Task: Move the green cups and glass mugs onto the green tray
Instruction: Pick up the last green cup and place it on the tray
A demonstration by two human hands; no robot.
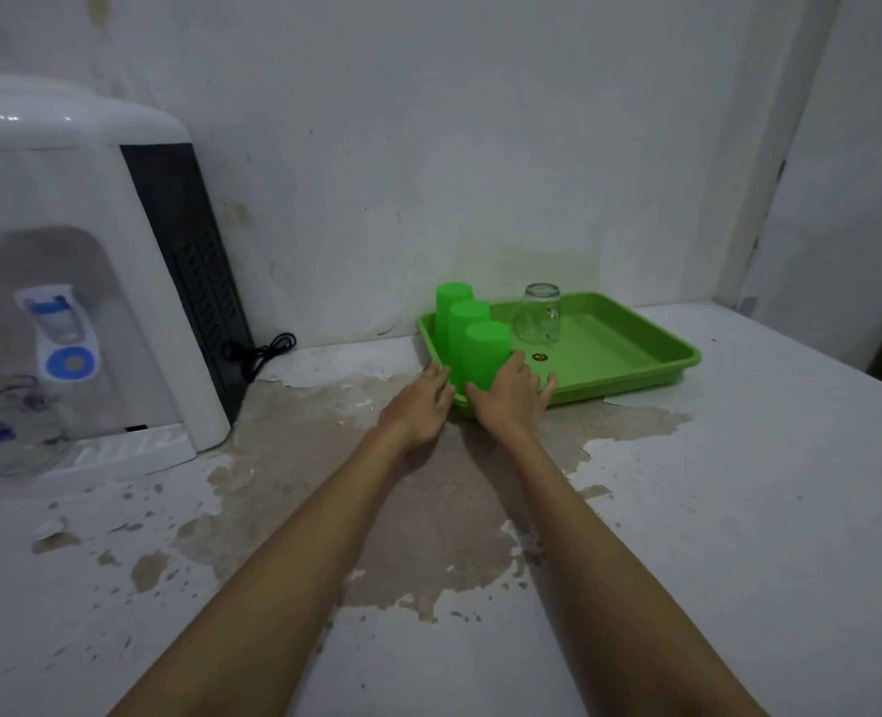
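Nearest to me, two bare forearms reach forward over the tabletop [713, 509], a white painted surface whose coat has flaked away in a wide patch, baring brownish grey underneath, with small chips scattered on its left.

I take the green tray [635, 377] as my landmark. At its near left corner I see both hands. The left hand [421, 403] lies flat just outside the corner, fingers spread and clamped on nothing, fingertips against the tray's rim. The right hand [511, 393] rests over the near rim with fingers spread loosely, touching the base of the nearest green cup [486, 354]; it is not closed around it.

I count three green cups, all upside down, in a row along the tray's left side: the nearest one, a middle cup [467, 323] behind it and a far cup [452, 302] at the back left corner. I count one glass mug [536, 314], also upside down, inside the tray toward its back, right of the cups. A small dark sticker [538, 357] sits on the tray floor.

Well to the tray's left stands a white water dispenser [66, 251] with a black cable [263, 351] coiled beside it. Behind the tray rises a stained white wall [428, 147].
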